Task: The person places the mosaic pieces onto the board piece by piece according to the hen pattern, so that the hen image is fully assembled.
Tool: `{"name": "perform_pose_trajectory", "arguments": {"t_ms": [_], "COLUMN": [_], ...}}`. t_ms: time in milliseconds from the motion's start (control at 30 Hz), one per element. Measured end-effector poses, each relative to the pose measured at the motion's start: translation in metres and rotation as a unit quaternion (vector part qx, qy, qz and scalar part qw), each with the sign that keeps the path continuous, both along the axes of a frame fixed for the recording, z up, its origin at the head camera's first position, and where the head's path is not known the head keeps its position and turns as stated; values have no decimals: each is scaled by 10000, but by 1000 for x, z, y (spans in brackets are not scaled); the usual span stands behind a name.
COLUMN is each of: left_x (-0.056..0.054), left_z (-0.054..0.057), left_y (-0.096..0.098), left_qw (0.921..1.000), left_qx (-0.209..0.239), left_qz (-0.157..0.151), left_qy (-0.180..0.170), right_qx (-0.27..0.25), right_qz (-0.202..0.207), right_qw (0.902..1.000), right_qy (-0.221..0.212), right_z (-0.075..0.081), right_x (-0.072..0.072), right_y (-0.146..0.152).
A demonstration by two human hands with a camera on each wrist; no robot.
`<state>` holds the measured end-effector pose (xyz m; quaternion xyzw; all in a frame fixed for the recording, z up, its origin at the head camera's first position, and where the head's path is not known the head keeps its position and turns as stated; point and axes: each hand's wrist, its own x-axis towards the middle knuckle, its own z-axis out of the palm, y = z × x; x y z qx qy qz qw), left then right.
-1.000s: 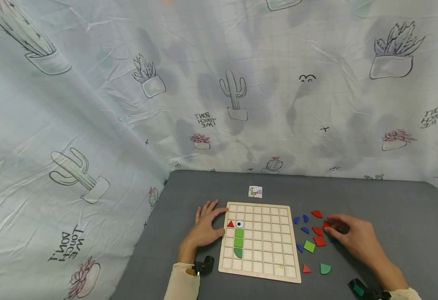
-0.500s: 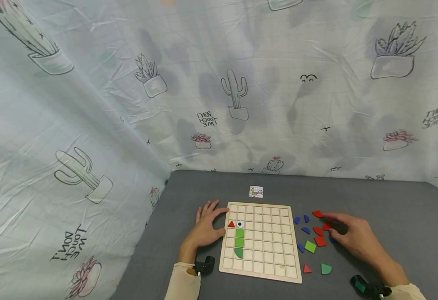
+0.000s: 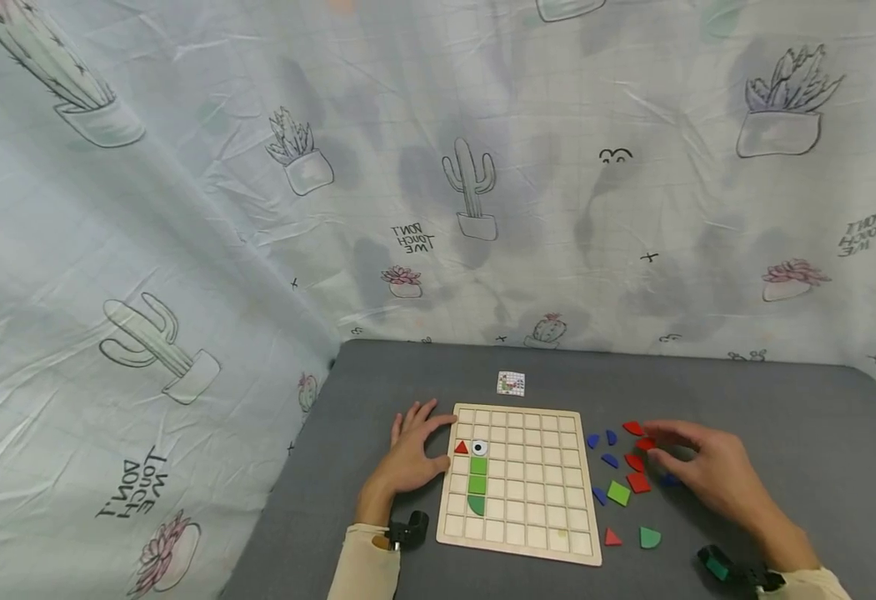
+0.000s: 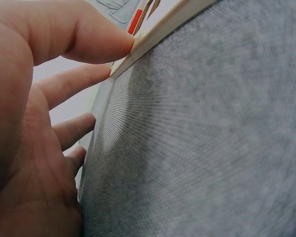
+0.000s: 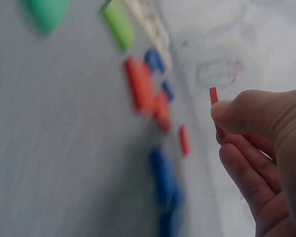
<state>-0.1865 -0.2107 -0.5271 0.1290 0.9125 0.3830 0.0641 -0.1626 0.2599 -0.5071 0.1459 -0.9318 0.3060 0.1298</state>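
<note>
A wooden grid board (image 3: 535, 500) lies on the table, bearing a red triangle (image 3: 462, 447), a white tile with a black dot (image 3: 479, 448), two green squares (image 3: 478, 475) and a green quarter-circle (image 3: 476, 505). My left hand (image 3: 410, 460) rests at its left side, with thumb and index fingertips touching the edge in the left wrist view. Right of the board, my right hand (image 3: 711, 467) pinches a thin red piece (image 5: 214, 95) between thumb and fingers, raised off the table in the right wrist view. Fingers partly cover its shape.
Loose pieces lie right of the board: several blue ones (image 3: 610, 460), red quarter-circles (image 3: 633, 427), a red square (image 3: 638, 482), a light green square (image 3: 618, 493), a red triangle (image 3: 613, 537) and a green quarter-circle (image 3: 650, 537). A small patterned card (image 3: 511, 383) lies behind the board.
My right hand first reached forward toward the far red quarter-circle, then pinched a red piece and drew it slightly left. The left hand and board have stayed put.
</note>
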Motion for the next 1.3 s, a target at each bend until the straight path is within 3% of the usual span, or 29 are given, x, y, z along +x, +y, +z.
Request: {"name": "perform_pose_trajectory", "arguments": {"t_ms": [133, 333, 633, 967, 1233, 1300], "left_x": [-1, -1, -2, -2, -2, -2], "left_z": [0, -1, -3, -2, -14, -15], "left_y": [-1, -1, -1, -1, -6, -7], "left_qw": [10000, 10000, 10000, 10000, 9977, 9977], "left_qx": [-5, 0, 37, 7, 475, 485], "left_qz": [-9, -30, -82, -20, -189, -192], "left_qy": [12, 8, -9, 9, 451, 424], "right_qx": [-184, -427, -793, -1180, -734, -532], "right_qz": [191, 787, 1544, 2047, 2376, 2391], "right_qw": [9996, 9956, 9844, 9672, 9639, 9653], "right_qy": [-127, -292, -276, -929, -947, -909], "right_z": [12, 19, 13, 12, 0, -4], "right_x": [-4, -17, -46, -67, -75, -76], "right_y": [-20, -59, -121, -178, -204, -208]}}
